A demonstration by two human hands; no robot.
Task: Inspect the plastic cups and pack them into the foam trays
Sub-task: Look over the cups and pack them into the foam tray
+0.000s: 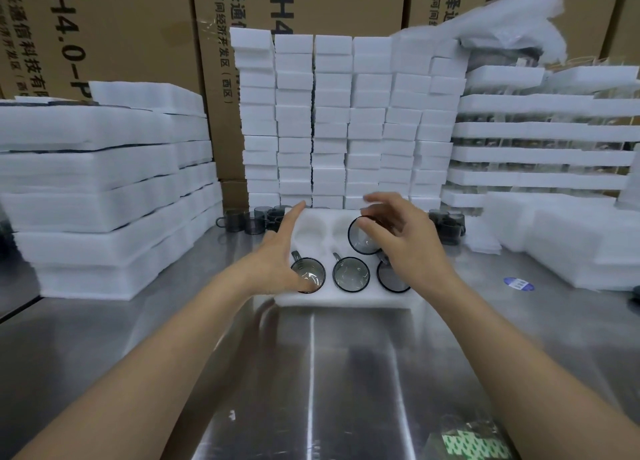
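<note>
Green-patterned packet (pixel 464 442) lay at the tabletop's (pixel 346 373) near edge. Farther in, my right hand (pixel 405 245) held a tilted cup (pixel 357 244) in its fingers over the foam tray's (pixel 346 300) far-right pocket; my left hand (pixel 277 248) hovered wide open. I judged the cup light and slick, best gripped by its rim.

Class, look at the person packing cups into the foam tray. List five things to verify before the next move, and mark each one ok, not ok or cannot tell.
1. Front cups seated upright in the foam tray: ok, all three sit in their wells.
2. Tilted cup in the right hand seated in the back-right well: not ok, its rim faces the camera.
3. Back-left well and back-middle well free: ok.
4. Left hand steadying the tray: cannot tell; it lies open at the left edge.
5. Loose cups within reach: ok, behind the tray.
</note>
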